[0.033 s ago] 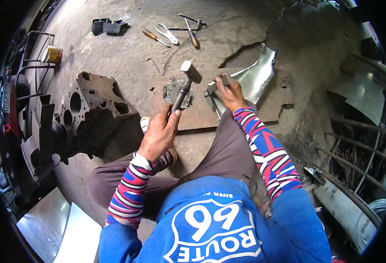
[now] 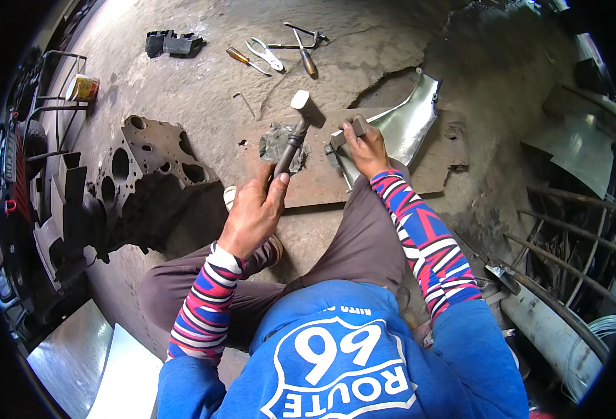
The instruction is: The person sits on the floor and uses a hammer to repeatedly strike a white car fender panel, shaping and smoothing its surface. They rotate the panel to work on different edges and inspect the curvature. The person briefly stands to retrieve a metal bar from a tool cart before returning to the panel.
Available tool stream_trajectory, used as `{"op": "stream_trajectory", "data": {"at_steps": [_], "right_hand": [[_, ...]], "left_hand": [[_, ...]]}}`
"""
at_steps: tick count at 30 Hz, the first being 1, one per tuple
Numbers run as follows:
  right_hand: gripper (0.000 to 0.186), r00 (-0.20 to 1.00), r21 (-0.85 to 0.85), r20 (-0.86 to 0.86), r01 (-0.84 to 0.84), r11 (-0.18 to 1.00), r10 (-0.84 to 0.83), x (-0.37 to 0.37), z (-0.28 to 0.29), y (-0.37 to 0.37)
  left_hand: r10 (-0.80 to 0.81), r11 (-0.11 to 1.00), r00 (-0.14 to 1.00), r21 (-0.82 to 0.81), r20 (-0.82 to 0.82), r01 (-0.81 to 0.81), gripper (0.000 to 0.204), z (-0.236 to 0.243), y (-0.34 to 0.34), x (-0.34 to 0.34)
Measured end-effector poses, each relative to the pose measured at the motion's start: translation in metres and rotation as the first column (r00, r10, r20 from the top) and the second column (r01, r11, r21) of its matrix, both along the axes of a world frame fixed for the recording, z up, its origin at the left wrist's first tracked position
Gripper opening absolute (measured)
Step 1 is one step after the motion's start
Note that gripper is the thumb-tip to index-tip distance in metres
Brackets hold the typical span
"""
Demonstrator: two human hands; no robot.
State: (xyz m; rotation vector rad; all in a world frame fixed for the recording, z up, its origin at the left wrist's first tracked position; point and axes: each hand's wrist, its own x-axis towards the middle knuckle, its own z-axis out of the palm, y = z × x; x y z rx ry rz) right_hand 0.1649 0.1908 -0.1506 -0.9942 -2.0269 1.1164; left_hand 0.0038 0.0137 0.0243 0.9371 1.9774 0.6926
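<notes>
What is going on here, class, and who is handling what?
A person sits on a concrete floor at a rusty steel plate. The left hand grips a hammer, its head raised above the plate. The right hand holds a small metal block against a bent piece of shiny sheet metal on the plate. Loose hand tools lie farther off.

head cam: worn on head | faced steeply down, close over hands | ground work toward 12 o'clock | single view
</notes>
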Motion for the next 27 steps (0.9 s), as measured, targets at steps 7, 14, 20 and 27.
{"op": "stream_trajectory", "data": {"at_steps": [7, 14, 20, 27], "right_hand": [[0.022, 0.995, -0.004, 0.056, 0.083, 0.997, -0.082, -0.009, -0.003, 0.0], [0.013, 0.995, 0.106, 0.091, 0.041, 0.994, -0.05, -0.008, -0.017, -0.003], [0.018, 0.997, 0.076, 0.004, 0.073, 0.994, -0.073, -0.013, -0.017, -0.008], [0.017, 0.991, 0.311, 0.128, -0.013, 0.95, -0.028, -0.012, -0.037, 0.001]], "left_hand": [[-0.158, 0.924, 0.958, 0.306, -0.238, 0.228, 0.022, 0.035, 0.033, 0.013], [-0.189, 0.968, 0.957, 0.123, -0.22, 0.219, 0.018, 0.046, 0.057, 0.006], [0.087, 0.677, 0.968, 0.699, 0.234, -0.23, 0.026, 0.105, 0.05, 0.01], [-0.247, 0.958, 0.832, 0.001, -0.497, 0.285, 0.018, 0.01, 0.037, -0.002]]}}
